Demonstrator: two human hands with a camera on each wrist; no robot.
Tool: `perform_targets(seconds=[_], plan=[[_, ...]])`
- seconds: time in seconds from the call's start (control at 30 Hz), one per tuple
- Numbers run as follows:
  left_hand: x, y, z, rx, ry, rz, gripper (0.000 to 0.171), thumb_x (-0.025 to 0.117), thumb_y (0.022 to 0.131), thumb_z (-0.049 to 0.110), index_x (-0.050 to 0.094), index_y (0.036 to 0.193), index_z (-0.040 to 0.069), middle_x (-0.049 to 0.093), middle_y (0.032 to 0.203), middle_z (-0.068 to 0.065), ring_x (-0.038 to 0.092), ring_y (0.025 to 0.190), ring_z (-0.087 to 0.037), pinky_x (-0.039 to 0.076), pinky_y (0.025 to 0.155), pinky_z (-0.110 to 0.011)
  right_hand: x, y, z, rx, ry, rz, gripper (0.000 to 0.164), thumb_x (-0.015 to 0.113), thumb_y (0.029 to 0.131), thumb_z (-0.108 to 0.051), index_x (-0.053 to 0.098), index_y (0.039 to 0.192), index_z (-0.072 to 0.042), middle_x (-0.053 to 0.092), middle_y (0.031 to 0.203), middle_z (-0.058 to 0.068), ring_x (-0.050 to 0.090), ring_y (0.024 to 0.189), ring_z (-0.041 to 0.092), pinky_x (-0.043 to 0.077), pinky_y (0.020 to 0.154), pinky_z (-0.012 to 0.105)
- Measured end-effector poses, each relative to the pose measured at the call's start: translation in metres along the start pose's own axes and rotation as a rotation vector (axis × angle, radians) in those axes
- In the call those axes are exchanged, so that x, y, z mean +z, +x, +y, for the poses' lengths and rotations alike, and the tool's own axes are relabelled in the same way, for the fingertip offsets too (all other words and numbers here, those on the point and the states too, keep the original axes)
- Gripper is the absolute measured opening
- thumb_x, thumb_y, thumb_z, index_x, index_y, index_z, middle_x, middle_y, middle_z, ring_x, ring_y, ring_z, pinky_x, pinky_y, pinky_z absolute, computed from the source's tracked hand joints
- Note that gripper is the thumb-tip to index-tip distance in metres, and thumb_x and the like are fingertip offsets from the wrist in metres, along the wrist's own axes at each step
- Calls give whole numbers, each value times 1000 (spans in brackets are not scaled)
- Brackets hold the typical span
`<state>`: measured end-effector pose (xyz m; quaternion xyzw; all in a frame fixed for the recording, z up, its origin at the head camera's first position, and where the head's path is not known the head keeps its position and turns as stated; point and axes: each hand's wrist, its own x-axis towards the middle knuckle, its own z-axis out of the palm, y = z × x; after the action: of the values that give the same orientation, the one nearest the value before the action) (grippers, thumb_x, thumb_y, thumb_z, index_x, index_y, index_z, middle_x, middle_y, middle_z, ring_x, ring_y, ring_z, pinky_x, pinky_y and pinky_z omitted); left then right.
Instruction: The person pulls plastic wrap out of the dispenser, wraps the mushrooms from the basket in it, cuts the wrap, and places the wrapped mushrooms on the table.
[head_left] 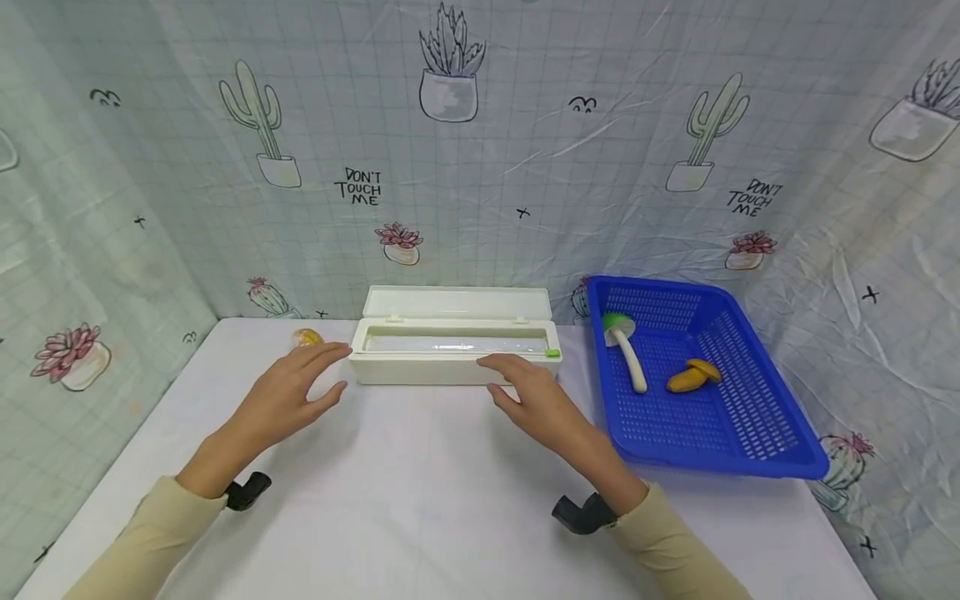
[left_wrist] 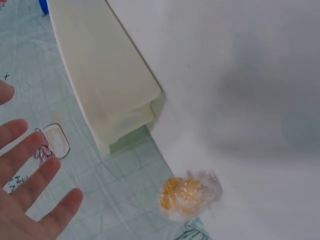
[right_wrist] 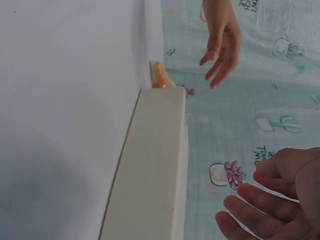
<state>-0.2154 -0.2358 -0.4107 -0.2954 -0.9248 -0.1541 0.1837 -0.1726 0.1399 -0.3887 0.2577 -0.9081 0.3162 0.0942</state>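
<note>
Right of the right hand, I've got a blue basket, green-capped mushroom and yellow mushroom inside, cactus-print cloth rising beyond

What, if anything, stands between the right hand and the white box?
Nothing visible separates the right hand from the white box; its open lid rises at the back, and the blue basket sits to the right.

You were in a screened-off booth; what kind of room held it could not be told. Creased, cactus-printed sheeting rose along your white surface's far edge and both sides.
</note>
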Motion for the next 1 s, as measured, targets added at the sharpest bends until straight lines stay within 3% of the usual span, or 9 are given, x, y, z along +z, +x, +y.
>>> perform_targets(seconds=[0.33, 0.67, 1.0], plan=[[0, 17, 14, 99, -20, 58, 53, 77, 87, 18, 61, 136, 7, 62, 135, -13, 58, 123, -35, 48, 100, -58, -26, 1, 17, 4, -88, 28, 35, 67, 99, -10, 64, 133, -6, 67, 132, 13, 65, 120, 29, 54, 98, 45], [3, 31, 22, 131, -32, 67, 51, 77, 87, 16, 63, 135, 7, 64, 133, -13, 58, 123, -35, 50, 100, -56, -45, 10, 27, -30, -70, 7, 33, 68, 98, -8, 66, 130, -3, 68, 130, 14, 64, 120, 31, 54, 98, 47], [4, 48, 31, 146, -5, 2, 48, 73, 93, 23, 62, 137, 7, 64, 135, -13, 59, 124, -35, 49, 100, -57, -51, 25, 37, -69, -83, -33, 31, 68, 97, -6, 69, 128, -3, 70, 126, 15, 67, 113, 34, 57, 92, 47]])
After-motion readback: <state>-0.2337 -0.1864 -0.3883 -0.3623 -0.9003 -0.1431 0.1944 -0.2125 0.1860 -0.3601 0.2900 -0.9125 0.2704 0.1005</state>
